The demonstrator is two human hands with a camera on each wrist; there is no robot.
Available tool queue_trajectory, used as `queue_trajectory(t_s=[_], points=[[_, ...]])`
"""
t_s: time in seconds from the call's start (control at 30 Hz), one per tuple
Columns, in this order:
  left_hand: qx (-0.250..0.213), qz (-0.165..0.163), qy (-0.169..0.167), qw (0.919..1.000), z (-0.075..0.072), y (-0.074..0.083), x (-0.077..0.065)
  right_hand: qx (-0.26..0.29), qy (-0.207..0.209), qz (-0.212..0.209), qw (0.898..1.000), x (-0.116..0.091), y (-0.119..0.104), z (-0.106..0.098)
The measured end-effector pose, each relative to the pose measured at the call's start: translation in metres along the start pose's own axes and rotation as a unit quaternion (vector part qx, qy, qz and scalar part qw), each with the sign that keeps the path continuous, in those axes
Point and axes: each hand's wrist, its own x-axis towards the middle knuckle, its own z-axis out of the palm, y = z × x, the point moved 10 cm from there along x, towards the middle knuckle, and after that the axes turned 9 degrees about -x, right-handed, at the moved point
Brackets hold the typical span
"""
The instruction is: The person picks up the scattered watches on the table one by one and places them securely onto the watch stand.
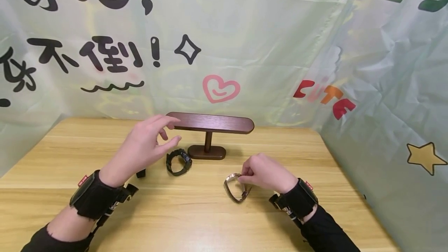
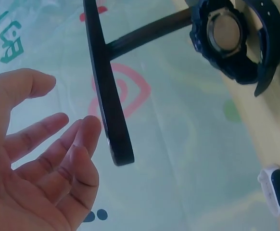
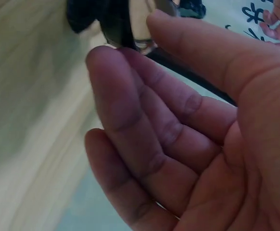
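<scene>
At the left end of a dark brown wooden watch stand (image 1: 217, 123), my left hand (image 1: 148, 141) hovers with loosely bent, spread fingers and nothing in them. Its fingertips come close to the bar in the left wrist view; whether they touch it I cannot tell. Right of the stand, my right hand (image 1: 266, 172) pinches a watch (image 1: 232, 176) with a brown strap and gold-toned case, standing as a loop on the table. In the right wrist view that watch sits between thumb and fingertips, partly cut off by the frame. A black sports watch (image 1: 187, 160) stands beside the stand's base.
A small black thing (image 1: 141, 173) lies partly hidden behind the left wrist. The left wrist view has a white-cased band (image 2: 271, 190) at its edge. Printed cloth (image 1: 273, 42) hangs behind and right of the wooden table (image 1: 196, 221).
</scene>
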Motion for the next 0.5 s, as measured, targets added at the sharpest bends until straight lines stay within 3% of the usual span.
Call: queue_trajectory(t_s=[0.3, 0.5], points=[[-0.013, 0.007, -0.027, 0.9995, 0.014, 0.001, -0.002, -0.006, 0.009, 0.008, 1.0, 0.005, -0.003, 0.006], [0.002, 0.014, -0.042, 0.999, 0.02, 0.004, -0.003, -0.014, 0.025, -0.004, 1.0, 0.007, -0.004, 0.006]])
